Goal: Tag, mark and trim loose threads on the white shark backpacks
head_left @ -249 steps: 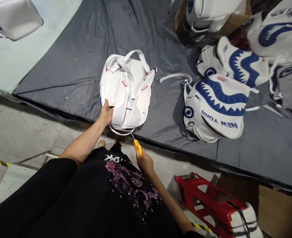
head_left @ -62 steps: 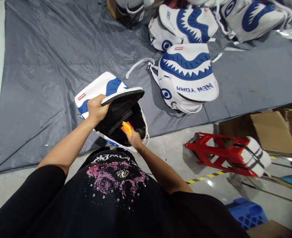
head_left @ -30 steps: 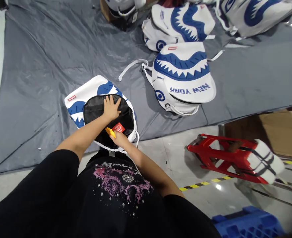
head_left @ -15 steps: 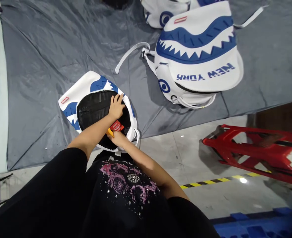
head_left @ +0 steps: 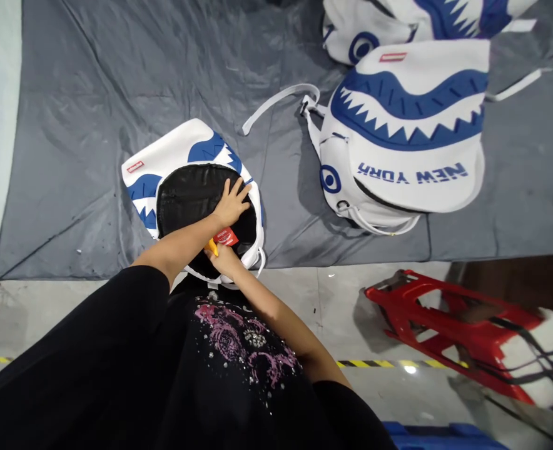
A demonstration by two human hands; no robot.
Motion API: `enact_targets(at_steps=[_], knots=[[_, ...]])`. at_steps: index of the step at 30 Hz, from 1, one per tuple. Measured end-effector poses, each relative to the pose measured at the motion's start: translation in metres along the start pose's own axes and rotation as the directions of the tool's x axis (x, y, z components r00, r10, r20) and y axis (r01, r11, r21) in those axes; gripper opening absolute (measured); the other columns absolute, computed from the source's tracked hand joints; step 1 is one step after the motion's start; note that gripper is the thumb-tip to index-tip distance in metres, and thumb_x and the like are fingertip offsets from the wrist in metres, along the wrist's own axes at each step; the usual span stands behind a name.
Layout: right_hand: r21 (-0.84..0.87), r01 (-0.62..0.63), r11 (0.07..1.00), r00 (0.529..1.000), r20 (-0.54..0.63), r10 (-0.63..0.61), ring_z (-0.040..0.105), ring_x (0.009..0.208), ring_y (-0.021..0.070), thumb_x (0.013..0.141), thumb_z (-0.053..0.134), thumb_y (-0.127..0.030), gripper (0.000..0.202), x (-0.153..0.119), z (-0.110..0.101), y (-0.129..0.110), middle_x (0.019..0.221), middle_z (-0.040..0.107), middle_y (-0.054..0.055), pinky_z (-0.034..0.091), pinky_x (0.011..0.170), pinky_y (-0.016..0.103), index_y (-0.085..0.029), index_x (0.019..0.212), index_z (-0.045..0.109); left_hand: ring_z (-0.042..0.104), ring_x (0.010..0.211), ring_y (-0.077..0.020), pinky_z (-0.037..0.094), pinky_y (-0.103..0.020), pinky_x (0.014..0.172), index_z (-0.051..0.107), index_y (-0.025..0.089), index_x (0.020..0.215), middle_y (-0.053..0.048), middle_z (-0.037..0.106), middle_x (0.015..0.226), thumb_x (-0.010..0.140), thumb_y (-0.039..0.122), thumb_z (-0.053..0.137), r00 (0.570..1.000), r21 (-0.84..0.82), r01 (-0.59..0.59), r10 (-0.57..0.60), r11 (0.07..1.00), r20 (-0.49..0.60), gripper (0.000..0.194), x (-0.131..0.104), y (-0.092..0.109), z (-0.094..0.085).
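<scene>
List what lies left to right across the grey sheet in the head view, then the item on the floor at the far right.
Open backpack with black lining, left hand flat on it → loose white strap → shark-mouth backpack lettered NEW YORK → red stool lying on the floor.

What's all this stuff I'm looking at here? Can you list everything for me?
open backpack: one, white with blue shark teeth, black lining showing, near edge of sheet
red tag: one, inside the open backpack
yellow-handled tool: one, mostly hidden by the hands
closed backpacks: at least two, white and blue, one lettered NEW YORK, upper right
sheet: one, grey, spread out
red stool: one, tipped over, lower right
left hand: flat on the black lining
right hand: gripping the tool
</scene>
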State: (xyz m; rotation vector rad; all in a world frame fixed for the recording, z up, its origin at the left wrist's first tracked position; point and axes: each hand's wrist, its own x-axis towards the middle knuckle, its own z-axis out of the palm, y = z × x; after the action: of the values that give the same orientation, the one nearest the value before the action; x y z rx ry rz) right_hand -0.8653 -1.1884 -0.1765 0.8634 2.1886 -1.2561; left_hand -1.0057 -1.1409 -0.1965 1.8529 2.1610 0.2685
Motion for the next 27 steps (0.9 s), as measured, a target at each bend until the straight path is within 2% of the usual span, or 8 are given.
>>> enact_targets(at_steps=[3, 6, 14, 18, 21, 24, 27], knots=[[0.000, 0.000, 1.000, 1.000, 0.009, 0.000, 0.069, 0.090, 0.0255, 0.094, 0.054, -0.045, 0.035, -0.001, 0.001, 0.002, 0.102, 0.073, 0.014, 0.050, 0.074, 0.029, -0.016, 0.110, 0.064, 0.011, 0.151, -0.0441, 0.006, -0.073, 0.119, 0.074, 0.011, 0.102, -0.014, 0.031, 0.160, 0.094, 0.017, 0.044, 1.000, 0.023, 0.014, -0.014, 1.000, -0.016, 0.032, -0.002, 0.008, 0.005], [0.016, 0.008, 1.000, 1.000, 0.014, -0.008, 0.069, 0.089, 0.0251, 0.093, 0.056, -0.042, 0.032, -0.001, 0.002, 0.005, 0.100, 0.073, 0.012, 0.050, 0.075, 0.030, -0.016, 0.110, 0.064, 0.010, 0.151, -0.0441, 0.006, -0.073, 0.119, 0.075, 0.009, 0.103, -0.013, 0.028, 0.162, 0.094, 0.017, 0.043, 0.998, 0.051, 0.049, -0.047, 0.997, -0.052, 0.034, -0.005, 0.014, 0.009], [0.147, 0.051, 0.988, 0.999, 0.010, -0.053, 0.068, 0.087, 0.0229, 0.087, 0.065, -0.032, 0.022, -0.003, 0.002, 0.014, 0.092, 0.074, 0.007, 0.051, 0.076, 0.029, -0.020, 0.105, 0.067, 0.014, 0.152, -0.0363, 0.004, -0.064, 0.124, 0.076, 0.014, 0.106, -0.009, 0.032, 0.161, 0.089, 0.010, 0.040, 0.966, -0.009, 0.228, -0.228, 0.974, -0.122, 0.040, -0.001, 0.019, 0.020], [0.206, 0.062, 0.977, 0.998, 0.000, -0.063, 0.068, 0.087, 0.0225, 0.085, 0.065, -0.031, 0.018, 0.000, 0.003, 0.016, 0.089, 0.073, 0.006, 0.052, 0.077, 0.029, -0.019, 0.099, 0.067, 0.009, 0.154, -0.0315, -0.002, -0.058, 0.127, 0.076, 0.015, 0.105, -0.007, 0.035, 0.159, 0.081, 0.003, 0.041, 0.953, -0.282, 0.221, -0.268, 0.934, -0.141, 0.044, 0.002, 0.022, 0.019], [0.256, 0.053, 0.965, 0.998, 0.003, -0.056, 0.068, 0.080, 0.0218, 0.085, 0.065, -0.032, 0.015, 0.002, 0.006, 0.018, 0.080, 0.071, 0.005, 0.052, 0.072, 0.029, -0.019, 0.093, 0.064, 0.011, 0.154, -0.0308, -0.004, -0.056, 0.126, 0.074, 0.012, 0.094, -0.011, 0.038, 0.157, 0.078, 0.004, 0.049, 0.954, -0.466, 0.187, -0.274, 0.865, -0.124, 0.030, -0.003, 0.016, 0.007], [0.326, 0.043, 0.944, 0.998, 0.038, -0.059, 0.065, 0.062, 0.0177, 0.089, 0.059, -0.032, 0.013, 0.004, 0.009, 0.018, 0.065, 0.066, 0.001, 0.052, 0.061, 0.026, -0.019, 0.088, 0.061, 0.030, 0.148, -0.0298, 0.008, -0.057, 0.125, 0.068, 0.014, 0.079, -0.014, 0.052, 0.146, 0.080, 0.012, 0.057, 0.960, -0.613, 0.160, -0.268, 0.774, -0.088, 0.012, -0.013, -0.001, -0.013], [0.375, 0.042, 0.926, 0.996, 0.060, -0.070, 0.063, 0.054, 0.0143, 0.091, 0.056, -0.031, 0.013, 0.005, 0.008, 0.017, 0.059, 0.063, -0.002, 0.051, 0.057, 0.024, -0.019, 0.087, 0.060, 0.057, 0.126, -0.0247, 0.037, -0.049, 0.115, 0.061, 0.015, 0.076, -0.014, 0.065, 0.129, 0.084, 0.018, 0.056, 0.958, -0.751, 0.129, -0.278, 0.648, -0.076, 0.011, -0.026, -0.021, -0.039]])
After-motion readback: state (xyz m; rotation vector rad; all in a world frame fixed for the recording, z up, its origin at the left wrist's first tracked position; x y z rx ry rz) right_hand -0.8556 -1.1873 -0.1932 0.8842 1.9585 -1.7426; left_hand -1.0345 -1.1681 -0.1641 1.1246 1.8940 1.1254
